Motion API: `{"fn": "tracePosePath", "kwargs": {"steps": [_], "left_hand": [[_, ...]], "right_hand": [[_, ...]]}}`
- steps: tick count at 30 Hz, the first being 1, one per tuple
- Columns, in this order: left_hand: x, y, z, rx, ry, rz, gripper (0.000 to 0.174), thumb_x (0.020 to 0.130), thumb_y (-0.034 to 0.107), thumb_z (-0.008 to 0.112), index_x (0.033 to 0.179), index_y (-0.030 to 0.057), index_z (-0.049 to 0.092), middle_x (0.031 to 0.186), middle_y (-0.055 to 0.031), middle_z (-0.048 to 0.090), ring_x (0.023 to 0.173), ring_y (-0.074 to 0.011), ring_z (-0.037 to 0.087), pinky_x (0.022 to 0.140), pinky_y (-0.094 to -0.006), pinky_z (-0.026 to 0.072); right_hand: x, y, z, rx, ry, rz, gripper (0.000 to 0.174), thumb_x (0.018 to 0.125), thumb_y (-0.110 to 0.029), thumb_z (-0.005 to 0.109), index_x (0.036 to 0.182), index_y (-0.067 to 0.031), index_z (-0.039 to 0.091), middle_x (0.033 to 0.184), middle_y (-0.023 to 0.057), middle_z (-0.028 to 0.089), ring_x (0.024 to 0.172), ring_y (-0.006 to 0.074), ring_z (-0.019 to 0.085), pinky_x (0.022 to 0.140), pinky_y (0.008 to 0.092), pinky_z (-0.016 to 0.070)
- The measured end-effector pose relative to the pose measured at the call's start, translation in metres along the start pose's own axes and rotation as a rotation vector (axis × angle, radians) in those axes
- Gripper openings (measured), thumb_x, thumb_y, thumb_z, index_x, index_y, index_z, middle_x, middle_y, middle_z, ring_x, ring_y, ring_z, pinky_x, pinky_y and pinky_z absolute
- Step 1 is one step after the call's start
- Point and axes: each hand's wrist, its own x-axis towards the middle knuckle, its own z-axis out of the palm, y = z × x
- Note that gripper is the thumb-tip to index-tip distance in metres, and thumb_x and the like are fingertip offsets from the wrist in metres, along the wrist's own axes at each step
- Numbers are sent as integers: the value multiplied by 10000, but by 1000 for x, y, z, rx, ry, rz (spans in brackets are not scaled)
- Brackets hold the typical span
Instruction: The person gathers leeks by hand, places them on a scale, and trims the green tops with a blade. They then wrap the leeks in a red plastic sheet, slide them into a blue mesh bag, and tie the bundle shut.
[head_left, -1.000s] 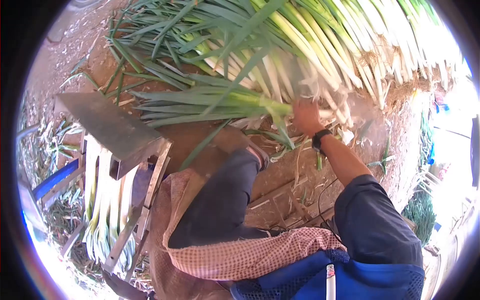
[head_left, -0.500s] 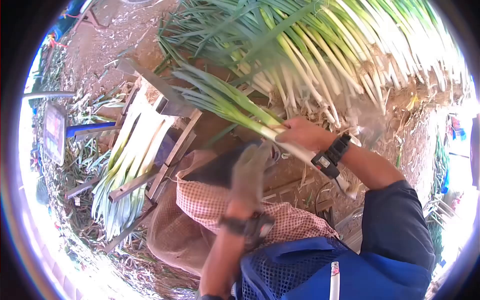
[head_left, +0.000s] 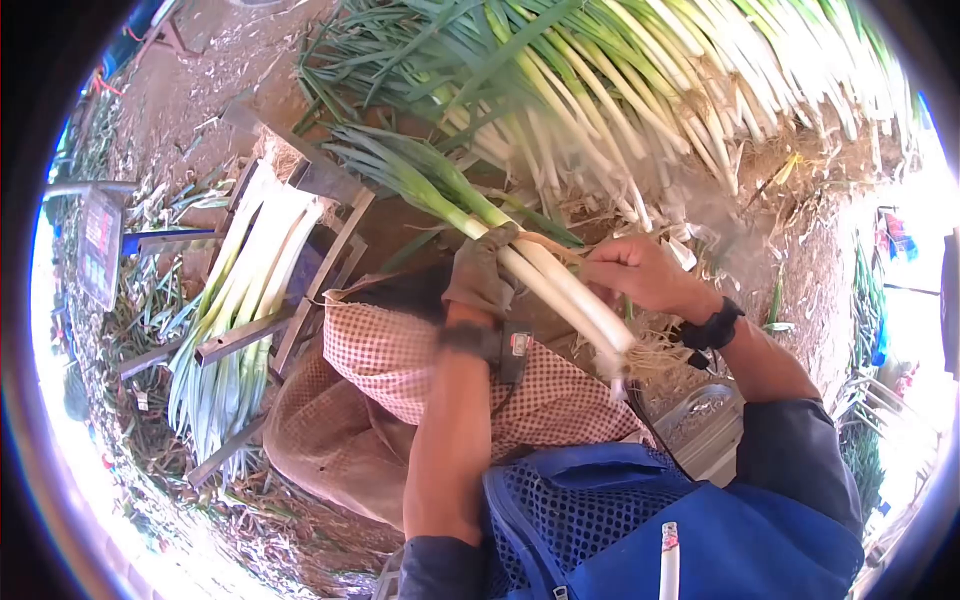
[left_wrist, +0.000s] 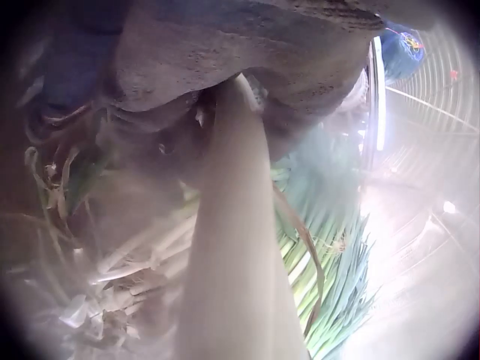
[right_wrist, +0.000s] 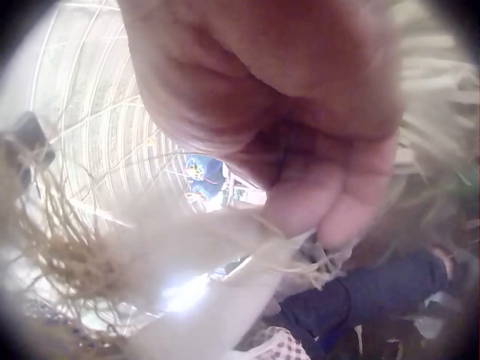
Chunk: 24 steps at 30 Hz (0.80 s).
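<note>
Two long green onions (head_left: 565,283) lie across the lap area in the head view, leaves to the upper left, roots to the lower right. My gloved left hand (head_left: 482,272) grips them around the upper white stalks; in the left wrist view the glove (left_wrist: 247,52) curls round a pale stalk (left_wrist: 236,240). My bare right hand (head_left: 640,272), just right of the stalks, pinches a thin peeled strip (head_left: 550,247) that runs back toward the left hand. The right wrist view shows the curled right fingers (right_wrist: 322,195) above a blurred white stalk and the stringy roots (right_wrist: 67,247).
A large pile of green onions (head_left: 620,90) spans the top. At left, a metal stand (head_left: 325,250) holds several onions (head_left: 245,270) with leaves hanging down. A checkered cloth (head_left: 380,360) covers the lap. A cigarette (head_left: 669,560) shows at the bottom. Scraps litter the ground.
My right hand brought the onions from the pile toward the lap and now pinches a strip beside them. My left hand came up from the lower left and took hold of the stalks.
</note>
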Motion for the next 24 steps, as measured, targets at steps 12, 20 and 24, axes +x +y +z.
{"fn": "tracePosePath", "kwargs": {"steps": [12,20,24], "left_hand": [[-10,-5,-3,-23,-53,139,259,911,29,664,1159,-6,598,996,-105,652,891,-245,661,819,-373,576],[0,-27,16,170,-47,59,213,884,-5,714,1082,-13,638,943,-115,686,812,-244,698,698,-373,601],[8,-33,8,357,-113,343,177,905,41,728,1056,-10,651,892,-110,683,764,-231,684,653,-361,574]], "right_hand": [[-90,207,-197,-1614,530,67,157,961,-165,630,962,-23,698,748,159,655,737,254,671,707,429,541],[-28,33,-16,-170,83,63,518,959,-286,650,1374,7,545,1187,182,672,1040,257,669,857,354,548],[0,-31,62,-379,114,-96,629,775,-255,792,1287,35,568,1110,186,688,969,250,667,875,373,527]]}}
